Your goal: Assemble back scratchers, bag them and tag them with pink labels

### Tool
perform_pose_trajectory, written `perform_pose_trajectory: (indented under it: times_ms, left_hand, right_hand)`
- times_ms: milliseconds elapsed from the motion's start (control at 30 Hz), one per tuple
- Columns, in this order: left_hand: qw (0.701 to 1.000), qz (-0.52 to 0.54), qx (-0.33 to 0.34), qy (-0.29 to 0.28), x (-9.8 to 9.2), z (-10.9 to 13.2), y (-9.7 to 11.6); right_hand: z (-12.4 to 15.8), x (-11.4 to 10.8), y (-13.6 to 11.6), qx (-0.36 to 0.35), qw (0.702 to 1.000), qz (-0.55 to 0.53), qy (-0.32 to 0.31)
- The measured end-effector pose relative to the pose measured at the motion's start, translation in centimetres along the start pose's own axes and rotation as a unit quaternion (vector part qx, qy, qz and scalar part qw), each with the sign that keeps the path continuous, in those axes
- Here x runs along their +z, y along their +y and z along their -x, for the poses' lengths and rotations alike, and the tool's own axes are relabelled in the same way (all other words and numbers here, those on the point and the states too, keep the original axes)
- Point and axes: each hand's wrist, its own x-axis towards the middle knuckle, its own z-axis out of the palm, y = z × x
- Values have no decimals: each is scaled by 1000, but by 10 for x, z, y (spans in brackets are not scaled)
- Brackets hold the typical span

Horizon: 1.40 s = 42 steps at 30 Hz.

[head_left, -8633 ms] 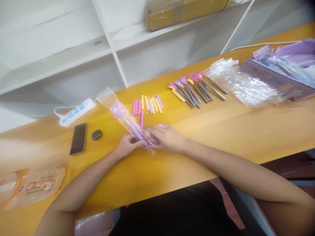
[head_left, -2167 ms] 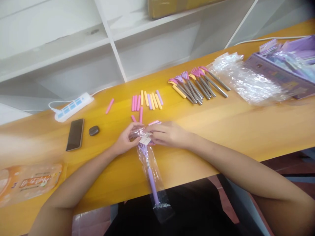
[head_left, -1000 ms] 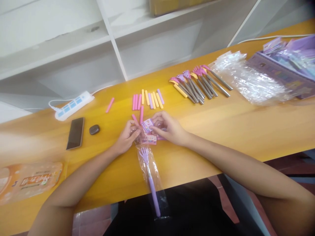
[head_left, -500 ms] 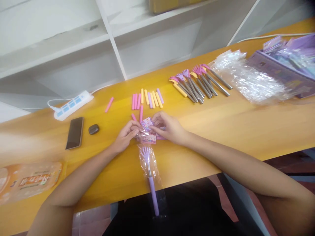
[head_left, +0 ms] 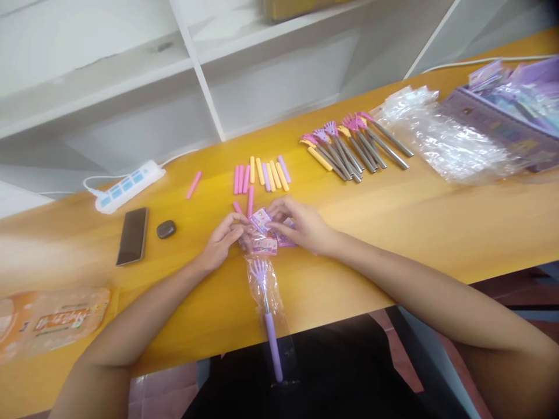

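A purple hand-shaped back scratcher (head_left: 272, 343) lies in a clear plastic bag (head_left: 278, 307), its lower end jutting past the table edge over the lap. At the bag's upper end, my left hand (head_left: 222, 241) pinches the thin plastic between thumb and fingers. My right hand (head_left: 305, 226) grips a small printed card (head_left: 261, 220) by its right edge, just above the bag's mouth. Another printed card (head_left: 264, 245) lies just below it, and more cards (head_left: 286, 231) are partly hidden beneath my right hand. Two pink tubes (head_left: 250, 202) rest behind the fingers.
Pink, yellow and purple tubes (head_left: 266, 174) lie in a row. Several back scratchers with bare metal rods (head_left: 362, 148) are heaped to the right, near clear bags (head_left: 458, 139) and a purple box (head_left: 489, 125). Leftward are a phone (head_left: 132, 235), a black case (head_left: 166, 229) and a power strip (head_left: 131, 186).
Both hands stay almost in place. My left fingers have shifted slightly left and loosened a little at the bag's mouth; the card has barely moved.
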Motion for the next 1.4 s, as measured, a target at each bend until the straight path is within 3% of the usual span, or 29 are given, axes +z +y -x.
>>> perform_pose_trajectory:
  times_ms: [467,833,1067,1400]
  left_hand:
    - [1000,-14,-20,18,4,-1,3]
    - [996,-54,-21,74,4,-1,1]
    - [996,-71,-16,54,2,0,0]
    - [997,-69,-22,39,6,2,3]
  right_hand:
    - [-5,-6,-6,-114,990,75,-33]
    - [-2,-2,-4,-135,987,56,-74]
    - [0,0,0,-146,984,58,-82]
    - [3,-1,-11,-121,980,69,-140]
